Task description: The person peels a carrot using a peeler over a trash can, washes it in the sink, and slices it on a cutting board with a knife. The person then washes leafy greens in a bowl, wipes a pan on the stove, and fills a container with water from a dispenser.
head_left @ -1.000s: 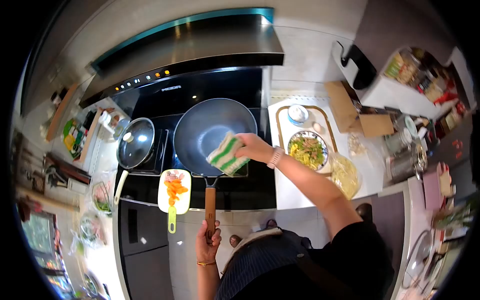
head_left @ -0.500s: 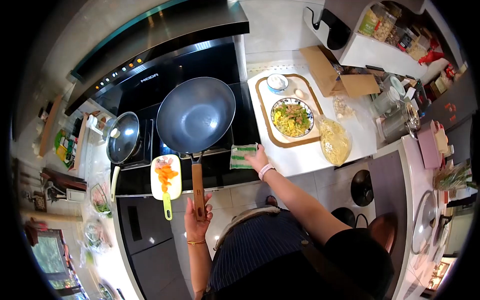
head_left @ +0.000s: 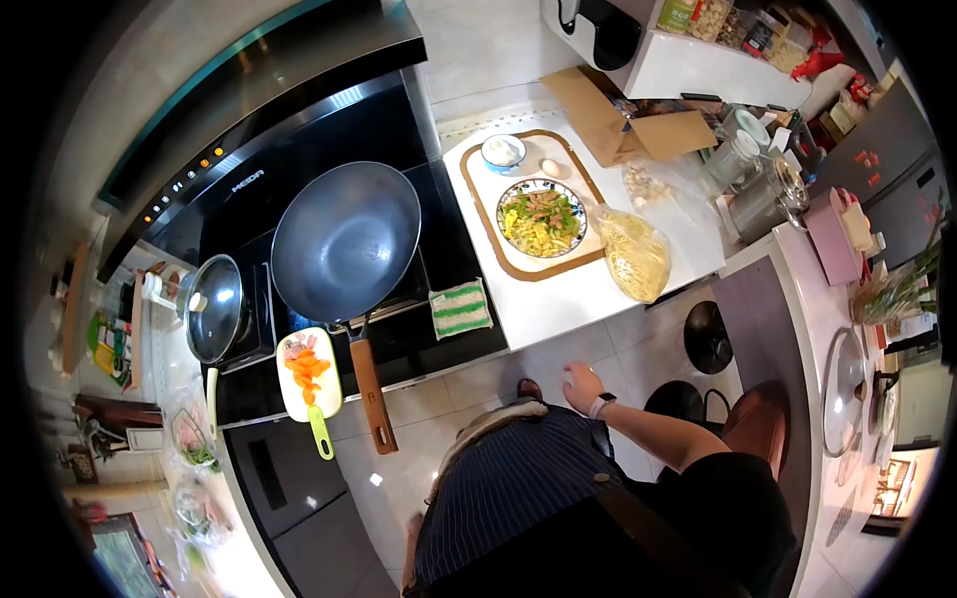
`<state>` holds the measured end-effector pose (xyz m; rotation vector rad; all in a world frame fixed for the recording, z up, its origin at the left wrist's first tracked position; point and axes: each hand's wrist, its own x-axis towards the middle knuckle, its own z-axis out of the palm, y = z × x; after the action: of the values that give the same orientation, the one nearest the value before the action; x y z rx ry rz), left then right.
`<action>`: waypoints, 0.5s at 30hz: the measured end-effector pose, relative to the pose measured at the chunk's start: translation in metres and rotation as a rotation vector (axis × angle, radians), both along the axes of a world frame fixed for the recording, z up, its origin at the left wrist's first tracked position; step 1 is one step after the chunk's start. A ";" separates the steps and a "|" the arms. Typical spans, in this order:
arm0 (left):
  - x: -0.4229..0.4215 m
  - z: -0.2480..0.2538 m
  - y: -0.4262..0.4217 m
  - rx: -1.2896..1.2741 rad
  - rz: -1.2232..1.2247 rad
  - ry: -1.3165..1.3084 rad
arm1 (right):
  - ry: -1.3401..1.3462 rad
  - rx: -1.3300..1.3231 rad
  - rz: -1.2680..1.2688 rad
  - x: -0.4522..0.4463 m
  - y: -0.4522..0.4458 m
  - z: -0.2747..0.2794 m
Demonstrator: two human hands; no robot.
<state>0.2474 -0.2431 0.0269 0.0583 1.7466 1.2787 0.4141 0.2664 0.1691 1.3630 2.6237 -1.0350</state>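
My right hand (head_left: 581, 387), with a watch band at its wrist, hangs over the floor in front of the counter. It holds nothing, and its fingers look loosely apart. My left hand (head_left: 413, 528) is low beside my apron, mostly hidden, so its fingers cannot be made out. A dark wok (head_left: 347, 244) rests on the stove, its wooden handle (head_left: 371, 394) jutting over the front edge. A green-and-white striped cloth (head_left: 461, 310) lies flat on the stove's black front surface. Left of the handle is a small cutting board (head_left: 324, 384) bearing orange slices and pinkish pieces.
A lidded pan (head_left: 215, 309) sits on the left burner. On the white counter, a tray (head_left: 528, 272) carries a plate of food (head_left: 541, 219), a small bowl (head_left: 503, 152) and an egg (head_left: 550, 167). Beside it are a bag of noodles (head_left: 635, 257) and an open cardboard box (head_left: 670, 135).
My left hand has let go of the wok handle and dropped to my side. My right hand has left the cloth on the stove and drawn back. The view has shifted right.
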 end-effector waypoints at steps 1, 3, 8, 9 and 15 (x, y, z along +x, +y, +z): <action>0.014 -0.004 -0.008 -0.189 -0.044 0.046 | -0.061 -0.046 -0.029 0.016 -0.003 -0.005; 0.025 -0.008 -0.010 -0.346 -0.059 0.062 | -0.197 -0.089 0.010 0.039 -0.003 -0.008; 0.019 -0.010 0.007 -0.393 0.033 0.068 | -0.514 -0.248 0.106 0.061 0.001 -0.032; 0.014 -0.003 0.013 -0.360 0.124 0.028 | -0.539 -0.347 0.127 0.062 0.004 -0.043; -0.018 0.066 0.074 -0.178 0.783 -0.226 | -0.452 -0.147 -0.018 0.049 0.030 -0.016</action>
<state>0.2296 -0.1687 0.0933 -0.9160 1.7263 1.5747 0.4629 0.2967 0.1530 1.3928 2.1707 -0.7870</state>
